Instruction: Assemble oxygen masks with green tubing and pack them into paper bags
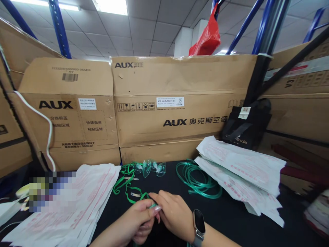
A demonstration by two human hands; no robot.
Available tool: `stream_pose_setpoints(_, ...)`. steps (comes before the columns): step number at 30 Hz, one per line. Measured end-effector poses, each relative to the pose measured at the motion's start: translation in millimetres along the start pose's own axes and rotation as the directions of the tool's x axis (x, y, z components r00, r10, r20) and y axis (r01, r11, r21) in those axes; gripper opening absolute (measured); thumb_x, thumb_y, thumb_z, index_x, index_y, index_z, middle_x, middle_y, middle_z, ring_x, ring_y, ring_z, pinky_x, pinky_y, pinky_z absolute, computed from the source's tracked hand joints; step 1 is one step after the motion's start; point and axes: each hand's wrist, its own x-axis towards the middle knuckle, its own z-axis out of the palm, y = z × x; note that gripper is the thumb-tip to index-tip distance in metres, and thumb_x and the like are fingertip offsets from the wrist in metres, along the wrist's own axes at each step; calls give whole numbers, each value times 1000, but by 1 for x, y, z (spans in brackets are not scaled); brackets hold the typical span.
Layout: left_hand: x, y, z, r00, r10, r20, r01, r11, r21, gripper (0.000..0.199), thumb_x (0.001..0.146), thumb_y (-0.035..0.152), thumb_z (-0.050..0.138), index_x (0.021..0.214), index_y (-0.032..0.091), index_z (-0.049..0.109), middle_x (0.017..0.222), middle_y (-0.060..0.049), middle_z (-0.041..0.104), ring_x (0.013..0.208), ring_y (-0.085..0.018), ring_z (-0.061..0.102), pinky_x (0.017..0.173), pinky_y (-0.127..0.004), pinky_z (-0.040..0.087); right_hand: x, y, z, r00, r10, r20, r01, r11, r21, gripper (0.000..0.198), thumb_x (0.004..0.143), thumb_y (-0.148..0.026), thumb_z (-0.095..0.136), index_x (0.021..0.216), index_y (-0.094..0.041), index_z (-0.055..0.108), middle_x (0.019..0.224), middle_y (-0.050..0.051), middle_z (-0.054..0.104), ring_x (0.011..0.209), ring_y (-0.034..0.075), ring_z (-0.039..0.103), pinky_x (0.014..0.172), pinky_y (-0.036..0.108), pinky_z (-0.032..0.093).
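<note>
My left hand (pixel 141 219) and my right hand (pixel 174 214) meet at the front middle of the black table. The left thumb and fingers are closed on a bit of green tubing (pixel 153 206), mostly hidden by the fingers. My right fingers are closed over the same spot, touching the left fingertips. Just beyond lie green elastic straps (pixel 135 188) with small metal nose clips (pixel 135 194). Behind them rest clear green oxygen masks (pixel 146 168) with white connectors. A coil of green tubing (pixel 197 181) lies to the right.
White printed paper pouches (pixel 64 202) are stacked at left, and more pouches (pixel 241 168) lie at right. Large cardboard boxes (pixel 180 137) wall off the back. A black bag (pixel 244 128) stands at the back right. A white cable (pixel 50 137) hangs at left.
</note>
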Motion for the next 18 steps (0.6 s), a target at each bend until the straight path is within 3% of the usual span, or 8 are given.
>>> stream_pose_setpoints(2,-5,7,-6,999,36,4,-36,998,58,20,78,36,51,73,17,50,41,11,33,31,-2,18,32,-17,11,0,6,-2,1000,-15,16,15,1000,-11,41,82,-14,35,123,-16,39,89,8,59,76,18,57,65,28,47)
stream_pose_setpoints(5,-7,13,-13,996,84,-15,-82,991,103,18,77,33,52,72,16,48,49,6,44,38,-4,33,39,-18,24,1,19,-3,994,112,-15,-111,991,74,46,81,-8,31,126,-16,37,90,8,57,76,16,57,68,28,47)
stream_pose_setpoints(9,2,3,-16,990,86,-112,-64,981,184,18,78,36,48,72,20,42,45,12,30,37,-4,18,38,-18,16,4,29,-12,983,184,9,-180,945,273,39,81,-9,35,114,-22,50,91,5,58,82,14,57,74,25,45)
stream_pose_setpoints(11,10,-7,-16,951,207,-232,-103,913,395,17,77,33,48,69,20,41,48,10,33,40,-6,26,40,-19,20,4,25,-20,986,151,76,-169,913,372,35,80,-15,43,112,-23,52,90,3,58,78,13,58,73,22,45)
stream_pose_setpoints(13,18,-17,-14,884,376,-277,-160,801,577,15,76,28,48,65,20,40,56,6,43,51,-9,39,49,-21,29,4,17,-27,982,110,151,-165,890,426,39,78,-27,50,116,-23,49,91,3,58,74,13,59,70,21,45)
stream_pose_setpoints(15,26,-27,-9,850,455,-265,-198,742,641,11,77,25,45,67,20,40,61,3,47,59,-12,45,56,-24,33,4,6,-26,977,138,161,-189,911,367,41,80,-40,47,117,-22,49,92,5,60,77,16,59,72,25,45)
stream_pose_setpoints(18,32,-36,-1,855,425,-297,-198,797,571,9,78,28,42,83,20,41,56,5,46,52,-13,45,52,-24,34,4,-9,-11,960,276,56,-281,946,160,36,86,-39,34,106,-18,56,91,10,63,84,22,59,77,33,42)
